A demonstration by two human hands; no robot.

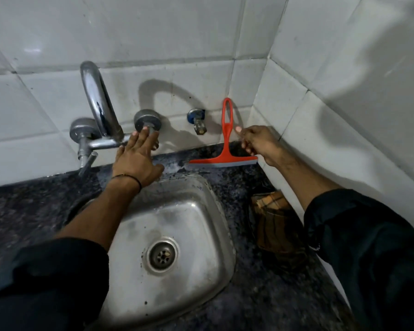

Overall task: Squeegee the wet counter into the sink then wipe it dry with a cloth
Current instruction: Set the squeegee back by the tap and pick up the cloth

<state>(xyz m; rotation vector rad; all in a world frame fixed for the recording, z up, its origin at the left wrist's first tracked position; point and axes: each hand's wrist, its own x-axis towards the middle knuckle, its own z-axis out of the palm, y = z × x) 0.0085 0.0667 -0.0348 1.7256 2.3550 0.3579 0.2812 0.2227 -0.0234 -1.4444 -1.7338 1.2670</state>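
A red squeegee (226, 144) stands upright against the tiled back wall, its grey blade resting on the dark speckled counter (237, 182) behind the steel sink (167, 235). My right hand (256, 142) is just right of the squeegee's handle, fingers loosely curled, close to it but not gripping it. My left hand (136, 158) reaches over the sink's back edge, fingers spread, fingertips at the wall tap's right-hand fitting (147, 120). A brown checked cloth (277, 223) lies folded on the counter to the right of the sink, partly under my right forearm.
A chrome wall tap with a tall curved spout (98, 101) is mounted above the sink's back left. A small brass valve (197, 123) sticks out of the wall left of the squeegee. White tiled walls meet in a corner at the right.
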